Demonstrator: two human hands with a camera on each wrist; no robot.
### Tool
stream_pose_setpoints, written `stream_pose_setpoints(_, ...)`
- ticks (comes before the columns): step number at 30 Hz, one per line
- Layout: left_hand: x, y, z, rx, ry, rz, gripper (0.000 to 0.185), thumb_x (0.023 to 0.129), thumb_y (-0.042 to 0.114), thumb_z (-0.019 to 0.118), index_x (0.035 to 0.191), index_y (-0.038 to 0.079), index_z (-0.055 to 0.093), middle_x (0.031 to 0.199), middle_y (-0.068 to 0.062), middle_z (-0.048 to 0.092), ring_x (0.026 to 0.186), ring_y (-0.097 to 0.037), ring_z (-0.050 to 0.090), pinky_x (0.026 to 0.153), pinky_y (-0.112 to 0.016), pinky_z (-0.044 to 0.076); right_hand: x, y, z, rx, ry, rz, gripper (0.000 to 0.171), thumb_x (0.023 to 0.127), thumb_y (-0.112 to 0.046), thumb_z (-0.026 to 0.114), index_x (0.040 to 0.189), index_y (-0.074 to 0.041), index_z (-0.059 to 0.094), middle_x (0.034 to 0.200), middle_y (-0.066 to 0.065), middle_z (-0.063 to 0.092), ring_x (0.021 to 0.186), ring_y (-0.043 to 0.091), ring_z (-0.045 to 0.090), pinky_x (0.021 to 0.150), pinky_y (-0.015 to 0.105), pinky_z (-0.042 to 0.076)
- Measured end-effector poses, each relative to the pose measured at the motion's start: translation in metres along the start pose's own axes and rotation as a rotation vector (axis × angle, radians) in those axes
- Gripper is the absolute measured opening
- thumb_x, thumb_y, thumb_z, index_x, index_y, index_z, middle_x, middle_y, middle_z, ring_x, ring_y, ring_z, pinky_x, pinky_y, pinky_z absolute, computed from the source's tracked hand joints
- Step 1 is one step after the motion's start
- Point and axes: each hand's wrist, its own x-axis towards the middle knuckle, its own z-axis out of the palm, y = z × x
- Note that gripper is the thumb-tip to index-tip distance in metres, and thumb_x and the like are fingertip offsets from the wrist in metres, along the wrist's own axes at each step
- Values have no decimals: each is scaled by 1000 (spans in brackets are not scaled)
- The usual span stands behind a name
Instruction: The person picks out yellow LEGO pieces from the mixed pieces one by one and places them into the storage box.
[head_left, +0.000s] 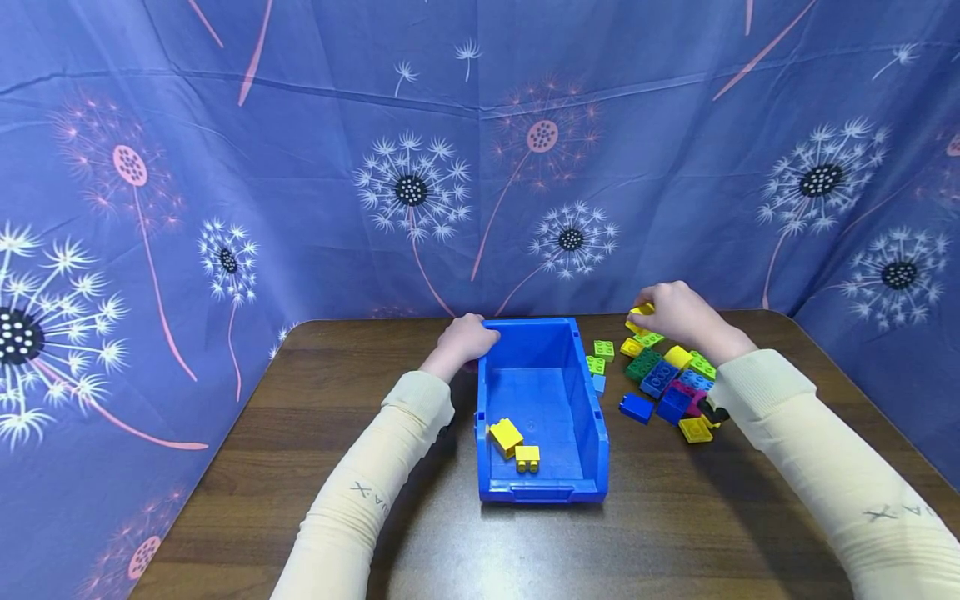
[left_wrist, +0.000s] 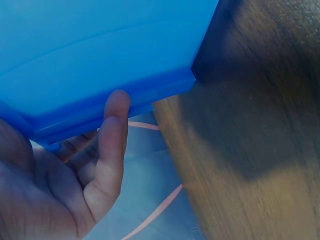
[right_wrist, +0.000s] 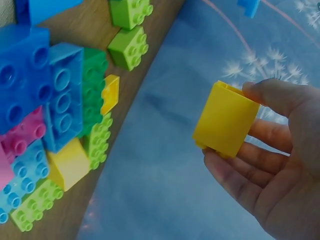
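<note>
- Blue bin [head_left: 581, 392]: stands at table centre on the wooden table [head_left: 345, 467], open top, long axis running 12 to 6 o'clock.
- Contents: two yellow bricks [head_left: 514, 444] on the bin floor near the 6 o'clock wall, toward the 7 o'clock corner, just beside each other.
- Brick pile [head_left: 672, 385]: at 3 o'clock of the bin, on the table; mixed green, blue, yellow and pink pieces, several touching.
- Left hand [head_left: 467, 337]: at the bin's 11 o'clock corner, fingers [left_wrist: 112, 145] curled round the rim, gripping it.
- Right hand [head_left: 671, 310]: raised above the pile's 12 o'clock edge, thumb and fingertips pinching a yellow block [right_wrist: 224, 119], clear of the table.
- Both forearms wear cream sleeves [head_left: 817, 467].
</note>
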Motion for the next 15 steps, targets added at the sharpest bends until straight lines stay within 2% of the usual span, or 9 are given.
stream_pose_setpoints(4, 1, -1, 1, -7, 0, 5, 45, 93, 34, 52, 127, 5, 53, 82, -12, 59, 69, -28, 68, 61, -39, 58, -3, -11, -3, -15, -2, 7, 35, 88, -28, 64, 105, 3, 65, 91, 17, 68, 62, 17, 58, 56, 32, 51)
stream_pose_setpoints(9, 1, -2, 1, -7, 2, 10, 50, 93, 35, 52, 133, 5, 49, 80, -12, 56, 71, -29, 69, 62, -40, 58, -8, -23, -5, -16, 18, 7, 38, 88, -29, 65, 106, 4, 65, 91, 18, 67, 60, 18, 58, 54, 31, 52)
stream_pose_setpoints(15, 1, -2, 1, 10, 11, 13, 47, 93, 35, 52, 131, 6, 51, 79, -10, 57, 65, -25, 67, 58, -36, 58, -14, -33, -8, -3, 31, 24, 39, 88, -30, 64, 109, 3, 64, 96, 22, 67, 58, 16, 59, 52, 30, 52)
